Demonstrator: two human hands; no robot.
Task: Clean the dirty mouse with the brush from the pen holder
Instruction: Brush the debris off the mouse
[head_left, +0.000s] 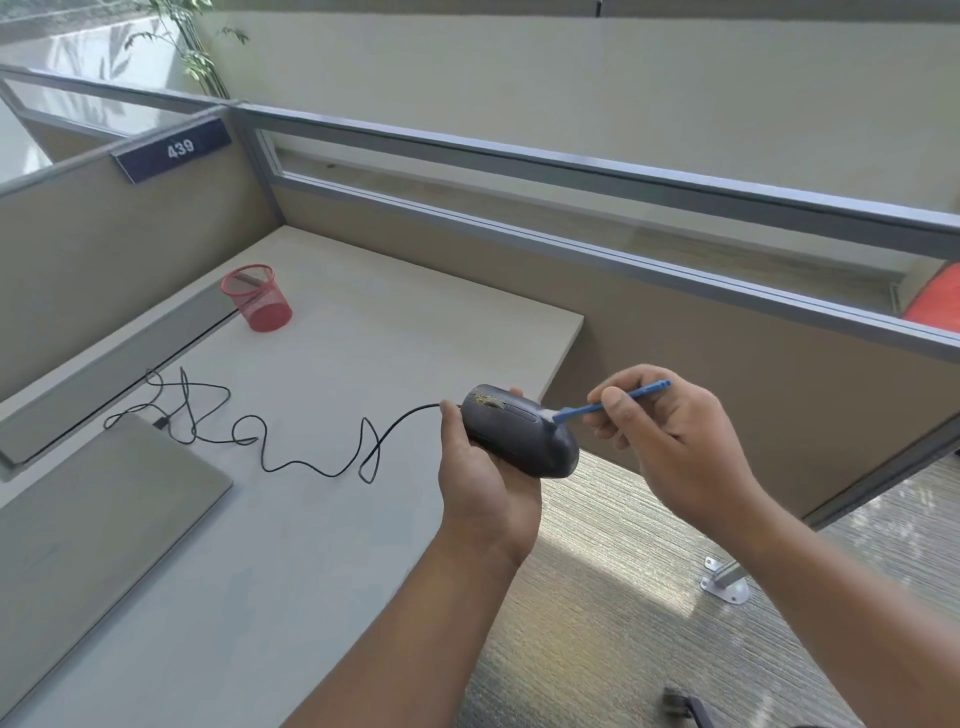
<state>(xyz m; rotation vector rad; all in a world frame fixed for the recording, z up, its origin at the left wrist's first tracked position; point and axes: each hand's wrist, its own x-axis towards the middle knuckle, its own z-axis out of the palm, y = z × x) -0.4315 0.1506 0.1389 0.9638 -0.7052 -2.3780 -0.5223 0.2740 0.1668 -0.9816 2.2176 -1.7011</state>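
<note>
- The left hand (483, 483) is clamped around the dirty mouse (519, 431), lifted off the desk (311, 519) near its right edge, steadying it for brushing.
- The right hand (670, 441) pinches the blue brush (608, 405), bristles on the mouse's near end; debris sits toward its cable end.
- Far left, the red pen holder (257, 304) stands clear.

The pen holder (257, 304) stands at the desk's (322, 519) back. The laptop (98, 525) lies left. The mouse (519, 431) is held above the desk's right edge.
</note>
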